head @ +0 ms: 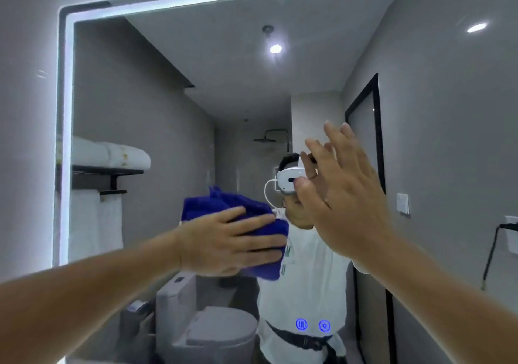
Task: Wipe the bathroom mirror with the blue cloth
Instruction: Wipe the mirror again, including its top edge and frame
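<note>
The bathroom mirror (173,106) fills most of the view, edged by a glowing white light strip along its top and left sides. My left hand (224,240) presses a bunched blue cloth (221,201) flat against the glass near the middle, fingers straight and pointing right. My right hand (342,195) is raised to the right of the cloth with its fingers spread and straight, fingertips at or close to the glass. It holds nothing. A person's reflection stands behind both hands.
Two blue lit touch icons (312,325) sit low on the mirror. The grey wall (25,111) borders the mirror on the left. Reflected in the glass are a towel shelf (109,167), a toilet (213,327) and a dark-framed door (364,128).
</note>
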